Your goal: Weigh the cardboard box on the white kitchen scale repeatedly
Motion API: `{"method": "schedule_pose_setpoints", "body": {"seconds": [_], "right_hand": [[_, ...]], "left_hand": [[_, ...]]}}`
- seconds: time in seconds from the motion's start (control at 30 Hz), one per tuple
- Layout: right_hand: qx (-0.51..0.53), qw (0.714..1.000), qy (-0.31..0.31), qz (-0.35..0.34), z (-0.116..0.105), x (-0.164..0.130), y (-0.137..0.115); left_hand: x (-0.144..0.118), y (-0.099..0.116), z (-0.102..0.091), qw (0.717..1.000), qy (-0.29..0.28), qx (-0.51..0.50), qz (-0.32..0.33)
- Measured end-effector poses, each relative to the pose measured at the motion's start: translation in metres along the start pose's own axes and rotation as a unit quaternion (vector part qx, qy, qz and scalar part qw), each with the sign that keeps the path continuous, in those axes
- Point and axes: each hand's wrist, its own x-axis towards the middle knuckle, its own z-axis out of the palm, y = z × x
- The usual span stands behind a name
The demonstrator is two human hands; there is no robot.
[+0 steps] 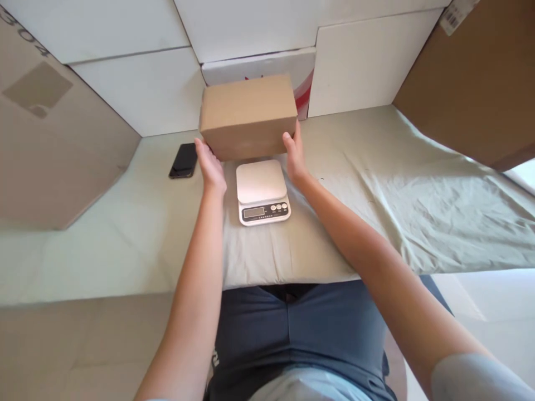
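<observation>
A closed brown cardboard box (248,120) is held between my two hands, just beyond a white digital kitchen scale (262,184). My left hand (210,166) grips the box's lower left end, its fingers partly hidden beneath it. At the right end, my right hand (295,153) has its thumb on the near face and the other fingers behind the side. The scale has a bare square platform, with a small blank-looking display and several round buttons on its near edge. Whether the box's far bottom edge touches the cloth cannot be seen.
A black phone (184,161) lies left of my left hand. White boxes (259,28) are stacked along the back. Large cardboard boxes stand at the left (62,133) and right (468,83). Wrinkled pale green cloth (418,211) covers the surface, whose front edge is by my lap.
</observation>
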Motion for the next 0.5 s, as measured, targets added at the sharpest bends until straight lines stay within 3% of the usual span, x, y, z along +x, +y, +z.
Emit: {"method": "schedule_pose_setpoints", "body": {"seconds": [0.17, 0.3, 0.5], "right_hand": [[0.033, 0.995, 0.036, 0.090, -0.008, 0.021, 0.049], [0.069, 0.986, 0.064, 0.137, -0.017, 0.029, 0.070], [0.071, 0.985, 0.056, 0.148, -0.020, 0.028, 0.076]], "left_hand": [[0.010, -0.043, 0.002, 0.998, 0.026, -0.027, -0.054], [0.012, -0.045, 0.001, 0.996, 0.026, -0.034, -0.074], [0.011, -0.047, 0.000, 0.995, 0.030, -0.064, -0.075]]}}
